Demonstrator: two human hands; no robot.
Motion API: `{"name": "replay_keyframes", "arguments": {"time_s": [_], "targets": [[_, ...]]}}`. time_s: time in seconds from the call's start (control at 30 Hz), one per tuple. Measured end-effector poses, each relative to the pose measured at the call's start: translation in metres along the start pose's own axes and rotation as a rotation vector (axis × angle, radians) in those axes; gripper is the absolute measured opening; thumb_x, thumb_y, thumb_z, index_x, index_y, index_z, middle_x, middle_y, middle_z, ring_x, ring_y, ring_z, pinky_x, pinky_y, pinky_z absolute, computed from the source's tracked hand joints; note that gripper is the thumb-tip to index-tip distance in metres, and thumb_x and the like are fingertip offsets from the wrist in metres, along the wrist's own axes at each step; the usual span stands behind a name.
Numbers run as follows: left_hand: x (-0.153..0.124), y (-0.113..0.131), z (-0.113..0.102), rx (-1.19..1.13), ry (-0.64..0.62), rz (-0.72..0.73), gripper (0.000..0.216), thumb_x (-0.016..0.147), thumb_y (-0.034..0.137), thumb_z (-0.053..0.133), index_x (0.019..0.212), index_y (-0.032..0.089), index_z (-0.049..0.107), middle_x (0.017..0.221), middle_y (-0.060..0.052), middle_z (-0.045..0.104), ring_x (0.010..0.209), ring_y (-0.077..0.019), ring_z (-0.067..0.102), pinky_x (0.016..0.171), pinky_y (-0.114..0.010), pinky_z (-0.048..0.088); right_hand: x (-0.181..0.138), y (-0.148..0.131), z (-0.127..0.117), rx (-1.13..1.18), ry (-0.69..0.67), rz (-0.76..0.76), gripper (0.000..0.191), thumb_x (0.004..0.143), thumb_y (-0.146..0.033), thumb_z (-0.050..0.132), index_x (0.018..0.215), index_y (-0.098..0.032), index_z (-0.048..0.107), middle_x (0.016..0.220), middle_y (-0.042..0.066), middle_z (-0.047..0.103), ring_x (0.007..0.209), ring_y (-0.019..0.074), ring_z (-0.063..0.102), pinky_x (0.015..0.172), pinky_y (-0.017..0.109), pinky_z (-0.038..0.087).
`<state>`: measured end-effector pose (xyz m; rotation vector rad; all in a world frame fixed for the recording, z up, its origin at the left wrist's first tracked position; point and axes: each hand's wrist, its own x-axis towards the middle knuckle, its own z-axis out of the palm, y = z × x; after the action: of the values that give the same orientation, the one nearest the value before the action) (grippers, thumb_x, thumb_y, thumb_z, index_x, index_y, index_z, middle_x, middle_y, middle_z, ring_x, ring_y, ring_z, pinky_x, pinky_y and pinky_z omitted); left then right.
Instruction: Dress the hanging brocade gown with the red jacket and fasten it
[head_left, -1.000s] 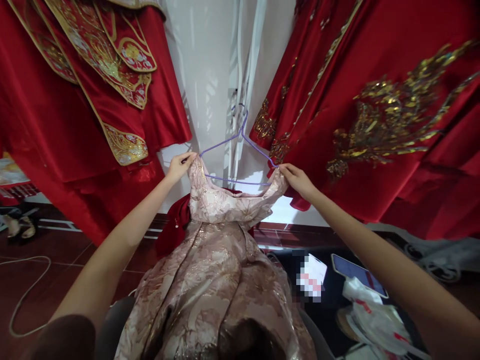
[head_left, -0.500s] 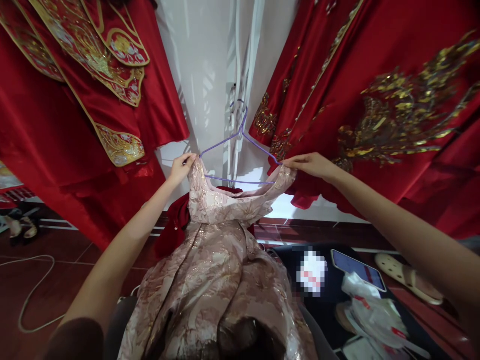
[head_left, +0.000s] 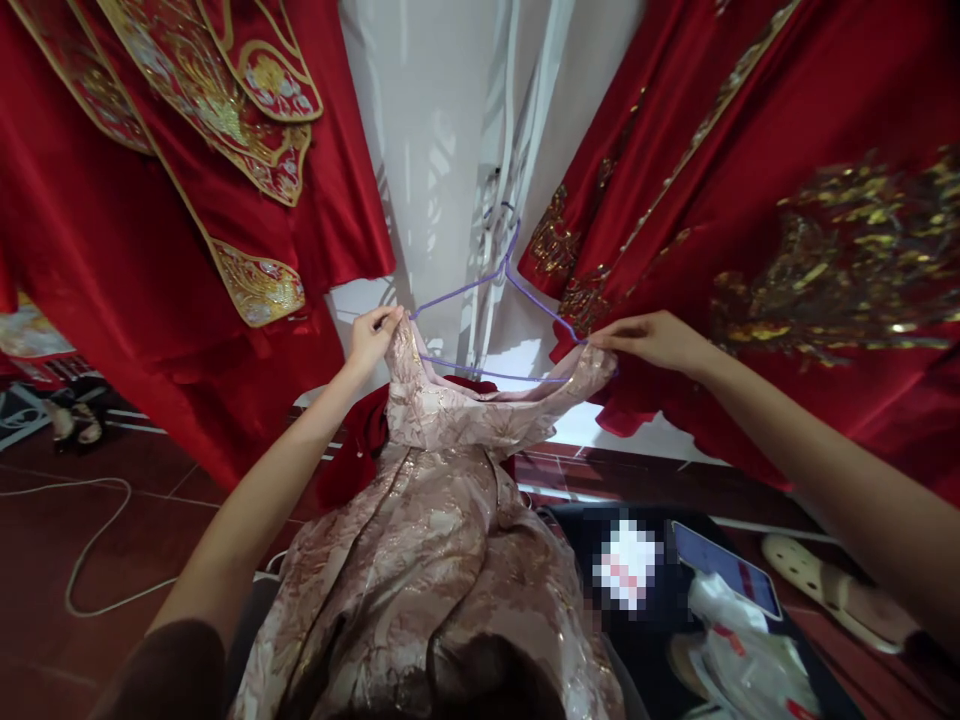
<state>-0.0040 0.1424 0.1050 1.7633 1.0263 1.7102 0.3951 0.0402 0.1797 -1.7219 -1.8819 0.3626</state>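
A pink brocade dress (head_left: pixel 450 530) with gold threads spreads over my lap, its neckline away from me. Inside its neck sits a thin purple hanger (head_left: pixel 461 291), hook pointing away. My left hand (head_left: pixel 375 338) pinches the dress's left shoulder at one end of the hanger. At the opposite shoulder my right hand (head_left: pixel 651 343) pinches the fabric by the hanger's other end. Between both hands the neckline is stretched wide, and the hanger's lower bar crosses it.
Red embroidered garments hang at left (head_left: pixel 262 230) and right (head_left: pixel 750 260), before a pale wall (head_left: pixel 427 130). On a dark surface at right lie a phone (head_left: pixel 727 568) and a plastic bag (head_left: pixel 757 665). A beige clog (head_left: pixel 825 590) and a white cable (head_left: pixel 97 485) are on the floor.
My view has shifted slightly, so most things appear a little further right. The right shoulder of the dress sits slightly lower. Both hands keep their hold.
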Motion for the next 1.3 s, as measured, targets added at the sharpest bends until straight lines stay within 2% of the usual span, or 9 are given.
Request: {"name": "replay_keyframes", "arguments": {"time_s": [0.17, 0.4, 0.57, 0.77, 0.97, 1.13, 1.3], "targets": [[-0.002, 0.007, -0.004, 0.044, 0.035, -0.014, 0.023, 0.08, 0.035, 0.054, 0.077, 0.015, 0.066, 0.078, -0.003, 0.066, 0.074, -0.0149, 0.057, 0.07, -0.025, 0.043, 0.006, 0.012, -0.003, 0.07, -0.063, -0.027, 0.029, 0.074, -0.039, 0.066, 0.09, -0.016, 0.072, 0.095, 0.007, 0.072, 0.089, 0.0211, 0.065, 0.086, 0.03, 0.046], [0.002, 0.012, -0.012, 0.122, 0.026, -0.02, 0.019, 0.081, 0.03, 0.052, 0.074, 0.015, 0.063, 0.074, -0.002, 0.062, 0.073, -0.0143, 0.055, 0.072, -0.025, 0.042, 0.003, 0.016, 0.002, 0.089, -0.072, -0.026, 0.029, 0.074, -0.041, 0.065, 0.091, -0.018, 0.072, 0.094, 0.007, 0.072, 0.086, 0.0205, 0.066, 0.081, 0.027, 0.047], [0.0, 0.014, -0.012, 0.096, 0.0, -0.064, 0.019, 0.082, 0.028, 0.049, 0.071, 0.016, 0.059, 0.07, -0.001, 0.06, 0.069, -0.0137, 0.053, 0.069, -0.025, 0.042, -0.006, 0.01, 0.015, -0.131, 0.159, -0.023, 0.024, 0.077, -0.039, 0.064, 0.091, -0.022, 0.073, 0.091, 0.003, 0.073, 0.084, 0.0185, 0.065, 0.078, 0.026, 0.045], [0.0, 0.014, -0.016, 0.074, -0.059, -0.073, 0.018, 0.082, 0.028, 0.05, 0.07, 0.017, 0.057, 0.069, -0.001, 0.059, 0.067, -0.0135, 0.051, 0.067, -0.025, 0.042, -0.015, 0.004, 0.04, -0.102, 0.38, 0.062, 0.022, 0.078, -0.034, 0.062, 0.091, -0.02, 0.072, 0.09, 0.005, 0.073, 0.083, 0.0175, 0.066, 0.075, 0.023, 0.046], [0.007, 0.009, -0.021, 0.01, -0.097, -0.072, 0.02, 0.081, 0.032, 0.052, 0.07, 0.017, 0.058, 0.071, 0.0, 0.058, 0.068, -0.0128, 0.051, 0.066, -0.024, 0.041, -0.019, 0.018, 0.057, 0.056, 0.498, 0.15, 0.021, 0.076, -0.036, 0.06, 0.085, -0.019, 0.07, 0.087, 0.006, 0.072, 0.084, 0.0219, 0.067, 0.078, 0.031, 0.051], [0.003, -0.005, -0.011, -0.064, -0.017, -0.094, 0.021, 0.081, 0.036, 0.052, 0.071, 0.018, 0.055, 0.072, 0.0, 0.058, 0.069, -0.0129, 0.052, 0.066, -0.023, 0.04, -0.011, 0.03, 0.073, 0.259, 0.566, 0.16, 0.014, 0.077, -0.034, 0.056, 0.081, -0.021, 0.061, 0.086, 0.008, 0.07, 0.081, 0.0213, 0.067, 0.078, 0.035, 0.053], [-0.002, -0.013, -0.007, -0.045, 0.05, -0.106, 0.021, 0.084, 0.036, 0.049, 0.072, 0.019, 0.052, 0.068, 0.001, 0.052, 0.063, -0.0113, 0.047, 0.061, -0.022, 0.039, -0.002, 0.033, 0.082, 0.308, 0.593, 0.132, 0.013, 0.078, -0.033, 0.053, 0.081, -0.021, 0.052, 0.084, 0.006, 0.066, 0.082, 0.0209, 0.064, 0.079, 0.037, 0.051]]}}
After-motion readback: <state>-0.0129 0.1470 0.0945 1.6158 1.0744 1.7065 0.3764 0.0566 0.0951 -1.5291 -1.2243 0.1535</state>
